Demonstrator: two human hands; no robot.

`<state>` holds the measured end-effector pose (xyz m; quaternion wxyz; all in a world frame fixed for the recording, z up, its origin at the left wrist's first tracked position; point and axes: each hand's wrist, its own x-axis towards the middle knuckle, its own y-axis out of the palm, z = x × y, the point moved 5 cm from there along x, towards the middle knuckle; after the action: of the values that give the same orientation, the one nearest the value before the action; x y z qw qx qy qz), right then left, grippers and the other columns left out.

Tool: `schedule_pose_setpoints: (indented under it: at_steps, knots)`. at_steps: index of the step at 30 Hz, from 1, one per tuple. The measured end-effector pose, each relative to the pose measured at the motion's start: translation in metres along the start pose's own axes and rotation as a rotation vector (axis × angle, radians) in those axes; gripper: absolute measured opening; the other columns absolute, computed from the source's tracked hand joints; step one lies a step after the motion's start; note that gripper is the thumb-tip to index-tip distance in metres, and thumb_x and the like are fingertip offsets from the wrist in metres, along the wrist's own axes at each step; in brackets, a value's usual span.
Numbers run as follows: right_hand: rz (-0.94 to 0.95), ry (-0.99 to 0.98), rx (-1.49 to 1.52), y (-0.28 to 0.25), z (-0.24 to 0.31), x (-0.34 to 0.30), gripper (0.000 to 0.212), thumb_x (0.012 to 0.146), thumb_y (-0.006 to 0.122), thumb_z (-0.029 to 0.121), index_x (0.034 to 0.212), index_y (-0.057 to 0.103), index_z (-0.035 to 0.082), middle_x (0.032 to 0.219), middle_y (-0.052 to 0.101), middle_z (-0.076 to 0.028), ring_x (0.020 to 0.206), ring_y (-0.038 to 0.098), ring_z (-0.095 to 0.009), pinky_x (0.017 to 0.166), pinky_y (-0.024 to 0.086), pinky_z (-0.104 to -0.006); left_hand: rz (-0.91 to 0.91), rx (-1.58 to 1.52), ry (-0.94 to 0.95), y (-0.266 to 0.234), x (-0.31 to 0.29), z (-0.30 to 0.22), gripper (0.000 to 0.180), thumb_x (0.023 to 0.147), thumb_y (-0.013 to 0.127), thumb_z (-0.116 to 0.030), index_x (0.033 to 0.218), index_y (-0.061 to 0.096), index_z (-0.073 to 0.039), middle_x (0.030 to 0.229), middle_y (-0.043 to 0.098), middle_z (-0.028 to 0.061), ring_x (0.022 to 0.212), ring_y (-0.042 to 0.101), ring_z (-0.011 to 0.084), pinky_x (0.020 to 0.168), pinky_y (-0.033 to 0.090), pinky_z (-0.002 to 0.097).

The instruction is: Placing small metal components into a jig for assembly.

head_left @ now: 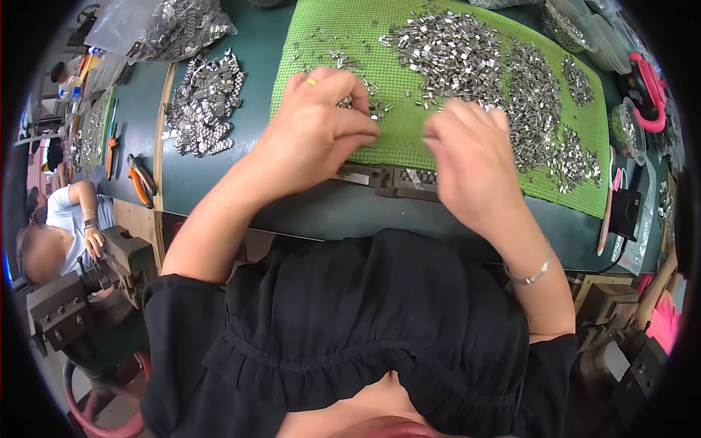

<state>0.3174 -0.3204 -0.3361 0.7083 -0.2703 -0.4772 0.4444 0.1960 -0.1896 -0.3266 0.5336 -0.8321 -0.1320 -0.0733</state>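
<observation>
Over the green textured mat (400, 139), my left hand (318, 120) is closed, thumb and fingertips drawn together. Small shiny metal pieces (376, 115) show at its fingertips and in the gap between its fingers. My right hand (471, 150) hovers to the right with its fingers curled in, slightly blurred; whatever it holds is hidden. Between and below the hands, a dark metal bar fixture (391, 181) lies along the mat's near edge, its right part covered by my right hand. Beyond my right hand spreads a big heap of small metal pieces (453, 55).
More small pieces (537, 95) cover the mat's right. Left, linked metal strips (204, 102) lie beside a plastic bag (179, 29) and orange-handled pliers (141, 181). Plastic tubs (610, 47) and a pink-handled tool (646, 91) stand right. A co-worker (69, 212) sits left near a machine (87, 292).
</observation>
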Motion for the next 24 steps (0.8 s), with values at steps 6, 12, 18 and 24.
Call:
schedule_pose_setpoints:
  at_steps: [6,12,18,24]
  knots:
    - [-0.034,0.204,0.247,-0.020,-0.016,-0.055,0.014,0.076,0.061,-0.009,0.085,0.054,-0.001,0.097,0.054,-0.016,0.090,0.055,-0.035,0.080,0.046,-0.0416,0.128,0.030,0.244,0.001,0.014,-0.005,0.022,0.062,0.076,-0.003,0.082,0.072,-0.009,0.107,0.059,0.0052,0.112,0.055,0.0291,0.098,0.041,0.0432]
    - [-0.052,0.142,0.187,-0.016,-0.012,-0.066,0.016,0.077,0.062,-0.011,0.089,0.056,-0.002,0.106,0.055,-0.017,0.094,0.057,-0.033,0.082,0.047,-0.0380,0.206,0.223,0.302,0.003,0.010,-0.009,0.021,0.063,0.067,-0.004,0.083,0.070,-0.008,0.112,0.059,0.0073,0.117,0.053,0.0299,0.097,0.041,0.0446]
    - [-0.042,0.063,0.051,-0.009,-0.007,-0.064,0.017,0.073,0.065,-0.004,0.085,0.056,0.002,0.099,0.055,-0.012,0.088,0.055,-0.031,0.076,0.045,-0.0400,0.128,0.434,0.303,0.009,0.004,-0.014,0.014,0.071,0.066,-0.011,0.085,0.063,-0.009,0.108,0.058,0.0053,0.115,0.052,0.0253,0.094,0.039,0.0430]
    - [0.027,0.030,-0.027,-0.004,-0.001,-0.057,0.016,0.070,0.062,0.002,0.083,0.053,0.006,0.090,0.052,-0.009,0.084,0.052,-0.028,0.072,0.042,-0.0392,-0.069,0.007,0.150,0.029,0.006,-0.057,0.020,0.070,0.077,-0.005,0.085,0.065,-0.009,0.096,0.060,0.0033,0.098,0.059,0.0253,0.085,0.039,0.0383]
